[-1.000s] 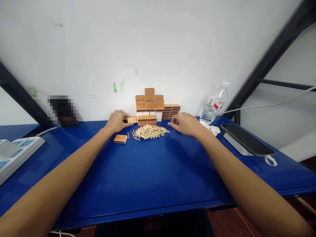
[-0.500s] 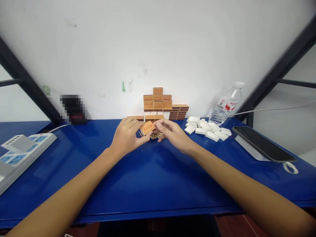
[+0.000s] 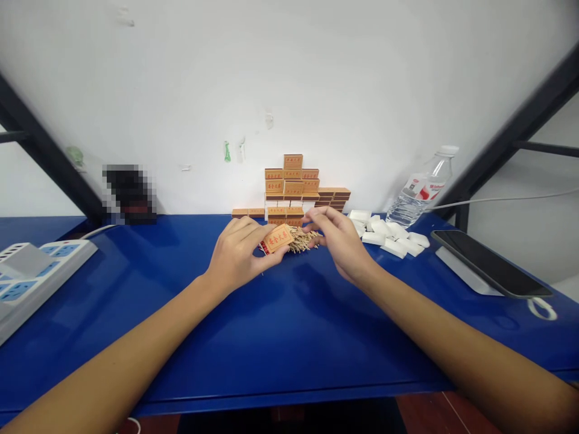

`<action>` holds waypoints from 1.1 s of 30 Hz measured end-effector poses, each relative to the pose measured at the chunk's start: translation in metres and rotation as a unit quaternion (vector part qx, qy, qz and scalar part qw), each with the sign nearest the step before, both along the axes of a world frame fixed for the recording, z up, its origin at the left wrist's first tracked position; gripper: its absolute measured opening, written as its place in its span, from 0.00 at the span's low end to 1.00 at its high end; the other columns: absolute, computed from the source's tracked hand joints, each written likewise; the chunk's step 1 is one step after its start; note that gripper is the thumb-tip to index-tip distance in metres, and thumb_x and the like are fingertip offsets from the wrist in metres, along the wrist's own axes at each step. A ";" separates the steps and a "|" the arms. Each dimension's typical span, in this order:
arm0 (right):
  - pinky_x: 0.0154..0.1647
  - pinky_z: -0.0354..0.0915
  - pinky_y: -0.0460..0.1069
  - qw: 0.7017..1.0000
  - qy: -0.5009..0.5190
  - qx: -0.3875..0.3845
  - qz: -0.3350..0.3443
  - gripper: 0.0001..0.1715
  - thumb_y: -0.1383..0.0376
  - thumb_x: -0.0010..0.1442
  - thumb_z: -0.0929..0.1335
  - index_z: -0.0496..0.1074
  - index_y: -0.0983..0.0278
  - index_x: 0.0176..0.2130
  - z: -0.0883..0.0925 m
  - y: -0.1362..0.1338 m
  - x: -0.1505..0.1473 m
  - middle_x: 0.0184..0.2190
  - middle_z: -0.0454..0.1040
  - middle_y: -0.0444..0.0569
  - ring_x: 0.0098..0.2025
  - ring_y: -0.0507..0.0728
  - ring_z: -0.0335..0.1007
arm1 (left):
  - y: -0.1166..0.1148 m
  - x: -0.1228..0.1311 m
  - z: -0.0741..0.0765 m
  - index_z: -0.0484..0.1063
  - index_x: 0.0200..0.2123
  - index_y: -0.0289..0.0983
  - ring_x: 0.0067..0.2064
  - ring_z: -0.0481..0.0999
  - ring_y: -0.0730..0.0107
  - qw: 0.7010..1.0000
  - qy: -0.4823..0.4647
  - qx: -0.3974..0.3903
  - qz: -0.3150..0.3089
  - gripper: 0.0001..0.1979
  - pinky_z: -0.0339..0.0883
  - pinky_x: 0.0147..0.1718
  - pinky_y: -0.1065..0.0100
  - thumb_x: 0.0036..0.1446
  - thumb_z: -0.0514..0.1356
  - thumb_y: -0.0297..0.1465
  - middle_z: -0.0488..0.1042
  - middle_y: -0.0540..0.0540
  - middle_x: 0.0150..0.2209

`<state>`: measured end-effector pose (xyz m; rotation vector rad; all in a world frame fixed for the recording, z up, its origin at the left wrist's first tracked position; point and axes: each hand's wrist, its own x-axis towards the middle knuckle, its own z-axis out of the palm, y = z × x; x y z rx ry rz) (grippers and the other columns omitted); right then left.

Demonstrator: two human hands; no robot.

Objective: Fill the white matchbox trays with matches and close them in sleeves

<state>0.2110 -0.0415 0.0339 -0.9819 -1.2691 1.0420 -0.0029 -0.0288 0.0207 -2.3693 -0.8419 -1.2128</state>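
Note:
My left hand pinches an orange matchbox with red lettering between thumb and fingers, tilted above the table. Just right of the matchbox lies a heap of loose wooden matches, their red heads partly showing at the left. At the heap's right side is my right hand, fingers curved and apart; I see nothing held in it. Behind both hands, a stepped stack of matchboxes stands against the wall, its lower front partly hidden by my fingers.
White matchbox trays lie scattered on the right of the blue table. Behind them a water bottle leans at the wall. A phone rests on a stand at far right; a power strip lies at far left.
My right hand has moved right, away from the matchbox in my left hand, and its fingers have parted. More of the match heap now shows. The view has shifted slightly.

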 end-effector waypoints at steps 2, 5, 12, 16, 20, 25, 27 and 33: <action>0.27 0.71 0.46 1.000 -0.016 -0.009 0.021 0.21 0.47 0.58 0.75 0.73 0.60 0.36 -0.001 -0.001 -0.001 0.40 0.75 0.49 0.40 0.56 0.71 | -0.001 0.000 0.000 0.77 0.50 0.40 0.35 0.76 0.62 1.000 0.006 0.017 -0.006 0.14 0.69 0.38 0.58 0.66 0.65 0.40 0.81 0.47 0.34; 0.25 0.72 0.47 0.991 -0.051 -0.009 0.127 0.21 0.48 0.56 0.77 0.74 0.61 0.37 -0.003 -0.008 -0.006 0.36 0.76 0.48 0.35 0.55 0.71 | -0.001 -0.001 -0.001 0.77 0.51 0.39 0.36 0.76 0.62 0.999 0.021 0.024 -0.010 0.13 0.69 0.38 0.58 0.67 0.64 0.39 0.81 0.46 0.34; 0.22 0.67 0.44 0.994 -0.026 -0.073 0.075 0.17 0.54 0.54 0.77 0.76 0.64 0.30 -0.004 0.003 0.005 0.30 0.75 0.48 0.33 0.53 0.70 | 0.003 -0.006 -0.004 0.76 0.51 0.38 0.40 0.79 0.61 1.000 0.014 -0.010 -0.016 0.17 0.72 0.41 0.58 0.66 0.66 0.43 0.83 0.44 0.40; 0.22 0.66 0.44 0.994 -0.015 -0.094 0.060 0.14 0.56 0.53 0.77 0.76 0.64 0.30 -0.001 0.008 0.010 0.36 0.77 0.51 0.35 0.54 0.70 | 0.004 -0.007 -0.005 0.77 0.48 0.39 0.39 0.79 0.61 1.000 -0.006 -0.028 -0.001 0.14 0.74 0.40 0.57 0.66 0.65 0.42 0.83 0.44 0.41; 0.22 0.66 0.43 0.995 -0.014 -0.099 0.014 0.13 0.58 0.52 0.77 0.76 0.64 0.31 0.002 0.017 0.021 0.38 0.78 0.53 0.34 0.53 0.71 | 0.004 -0.008 -0.005 0.77 0.48 0.38 0.40 0.80 0.61 0.999 -0.024 -0.047 0.009 0.13 0.75 0.42 0.57 0.66 0.65 0.40 0.83 0.43 0.40; 0.18 0.61 0.44 0.985 -0.053 -0.055 -0.153 0.12 0.58 0.56 0.75 0.74 0.63 0.33 0.012 0.051 0.066 0.37 0.79 0.54 0.28 0.52 0.70 | 0.008 -0.012 -0.004 0.77 0.48 0.39 0.41 0.80 0.60 0.998 -0.036 -0.050 0.022 0.13 0.75 0.42 0.56 0.66 0.65 0.40 0.83 0.43 0.40; 0.17 0.59 0.45 0.973 -0.081 -0.026 -0.215 0.13 0.57 0.59 0.74 0.72 0.63 0.33 0.018 0.069 0.085 0.37 0.80 0.55 0.25 0.51 0.68 | 0.009 -0.014 -0.006 0.77 0.48 0.39 0.40 0.80 0.60 0.998 -0.027 -0.042 0.025 0.13 0.75 0.41 0.56 0.66 0.65 0.40 0.82 0.43 0.39; 0.19 0.60 0.46 0.949 -0.163 -0.034 -0.268 0.15 0.56 0.61 0.74 0.69 0.62 0.34 0.025 0.119 0.100 0.34 0.83 0.55 0.22 0.51 0.67 | 0.008 -0.013 -0.010 0.76 0.48 0.38 0.38 0.80 0.61 1.000 0.001 -0.011 0.022 0.13 0.73 0.38 0.57 0.66 0.64 0.39 0.81 0.43 0.37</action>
